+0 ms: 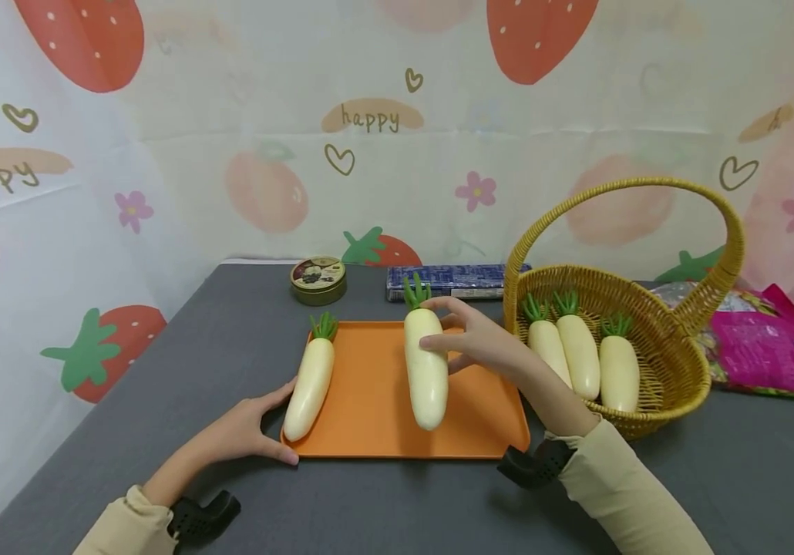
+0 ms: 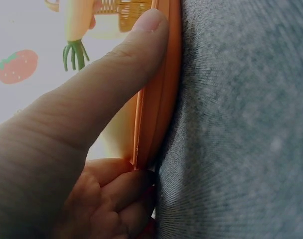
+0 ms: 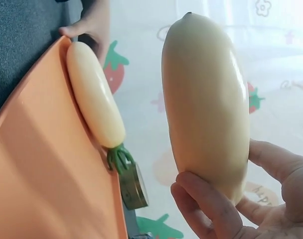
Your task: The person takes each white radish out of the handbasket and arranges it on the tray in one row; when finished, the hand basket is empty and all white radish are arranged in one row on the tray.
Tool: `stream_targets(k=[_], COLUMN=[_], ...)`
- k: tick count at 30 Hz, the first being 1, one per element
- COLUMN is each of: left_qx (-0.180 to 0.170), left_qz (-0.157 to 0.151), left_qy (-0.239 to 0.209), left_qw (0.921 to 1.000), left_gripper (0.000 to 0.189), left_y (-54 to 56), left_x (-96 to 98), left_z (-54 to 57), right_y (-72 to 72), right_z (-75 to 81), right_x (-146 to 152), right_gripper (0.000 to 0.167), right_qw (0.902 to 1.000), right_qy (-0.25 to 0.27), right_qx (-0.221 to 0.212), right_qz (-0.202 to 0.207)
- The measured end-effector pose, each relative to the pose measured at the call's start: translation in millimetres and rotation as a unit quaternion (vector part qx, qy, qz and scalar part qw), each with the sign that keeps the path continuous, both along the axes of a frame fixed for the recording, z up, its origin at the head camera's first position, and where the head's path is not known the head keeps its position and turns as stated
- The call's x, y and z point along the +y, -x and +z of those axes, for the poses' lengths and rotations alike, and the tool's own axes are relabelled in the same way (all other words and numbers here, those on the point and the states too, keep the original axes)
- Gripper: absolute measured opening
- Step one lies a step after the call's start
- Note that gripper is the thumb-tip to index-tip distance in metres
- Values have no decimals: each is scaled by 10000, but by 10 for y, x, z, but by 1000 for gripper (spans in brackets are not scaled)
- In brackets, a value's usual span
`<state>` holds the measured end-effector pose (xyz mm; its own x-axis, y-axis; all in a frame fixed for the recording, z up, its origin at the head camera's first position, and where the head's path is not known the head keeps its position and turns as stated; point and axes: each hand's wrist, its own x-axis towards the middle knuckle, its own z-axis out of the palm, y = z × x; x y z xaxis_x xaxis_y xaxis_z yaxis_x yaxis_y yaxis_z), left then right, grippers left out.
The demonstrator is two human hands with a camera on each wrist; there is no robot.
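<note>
The fingers of our right hand (image 1: 476,337) grasp 1 daikon (image 1: 428,385) above the orange tray (image 1: 365,393), inward of the counter's (image 1: 210,347) left edge; glossy skin could let it slip. Our left hand (image 1: 247,430) holds the tray's corner; tilting it might roll the resting daikon (image 1: 311,385).

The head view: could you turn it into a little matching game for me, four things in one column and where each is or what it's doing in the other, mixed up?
Column one:
1. Left hand
2. Right hand
3. Round tin
4. Wicker basket

Column two:
A. Stands on the grey table beyond the far edge of the orange tray
B. Has three radishes inside
C. Holds a white radish over the tray
D. Touches the tray at its near left corner

Right pairs: 1-D, 2-C, 3-A, 4-B
</note>
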<state>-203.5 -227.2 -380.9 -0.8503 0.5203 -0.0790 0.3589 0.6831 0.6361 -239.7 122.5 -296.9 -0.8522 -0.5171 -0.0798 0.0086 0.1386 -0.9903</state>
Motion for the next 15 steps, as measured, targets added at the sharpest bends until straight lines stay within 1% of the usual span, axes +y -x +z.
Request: stream_targets(k=[9,12,15], left_qx=[-24,-7,15], left_qz=[-7,-24,-44], left_qy=[25,12,-10], left_qw=[10000,10000,10000], left_gripper=[104,104,104], left_y=[7,3,11], left_x=[1,-1,-4], left_z=[3,4,4], right_y=[39,50,89], right_z=[-72,-111,-143], right_x=[-280,-373,-457], right_gripper=[57,56,55], right_qw=[9995,9995,9995], right_qy=[221,203,167], right_qx=[-164,-200,-250], right_qz=[125,145,122])
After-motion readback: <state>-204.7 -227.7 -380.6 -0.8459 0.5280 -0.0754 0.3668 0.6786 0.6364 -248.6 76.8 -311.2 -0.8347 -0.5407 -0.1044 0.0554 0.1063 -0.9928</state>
